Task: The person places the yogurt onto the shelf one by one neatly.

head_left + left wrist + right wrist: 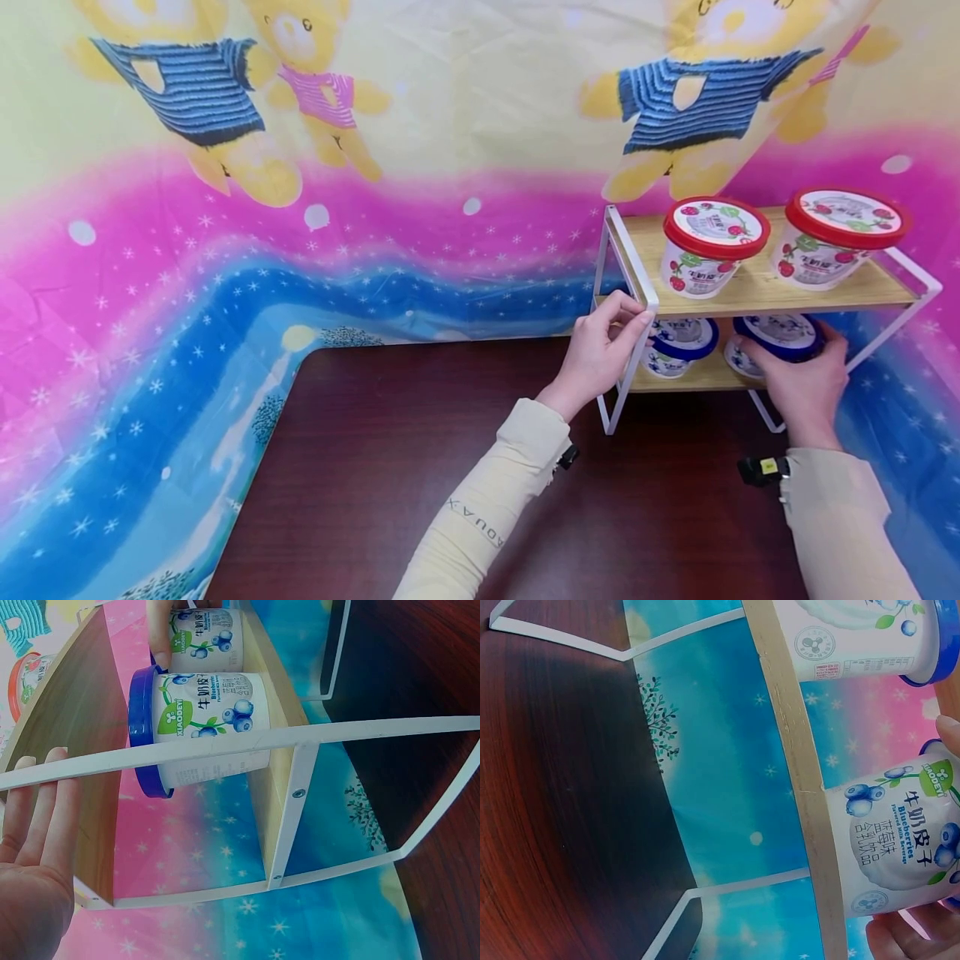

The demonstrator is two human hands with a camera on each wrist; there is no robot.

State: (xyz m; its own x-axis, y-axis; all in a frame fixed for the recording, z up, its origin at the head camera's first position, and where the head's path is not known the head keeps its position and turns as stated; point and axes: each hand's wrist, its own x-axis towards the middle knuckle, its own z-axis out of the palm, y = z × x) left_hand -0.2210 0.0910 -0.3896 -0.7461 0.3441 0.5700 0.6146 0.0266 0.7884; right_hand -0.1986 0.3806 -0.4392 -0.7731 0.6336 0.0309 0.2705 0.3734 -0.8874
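Observation:
A two-tier rack with a white metal frame (633,262) and wooden shelves stands at the right. My left hand (600,346) holds the frame at its front left corner, with its fingers against the white bar in the left wrist view. On the lower shelf, my right hand (813,387) grips the right-hand blueberry milk cup (780,331) around its side and blue lid. This cup (896,832) stands on the shelf board, its printed label showing. To its left is a second blue-lidded blueberry cup (681,340), which no hand touches.
Two red-lidded cups, a left one (708,250) and a right one (832,246), stand on the upper shelf (873,283). The rack's legs rest on a dark wooden table (420,467). A patterned cloth (465,275) with bears hangs behind and along both sides.

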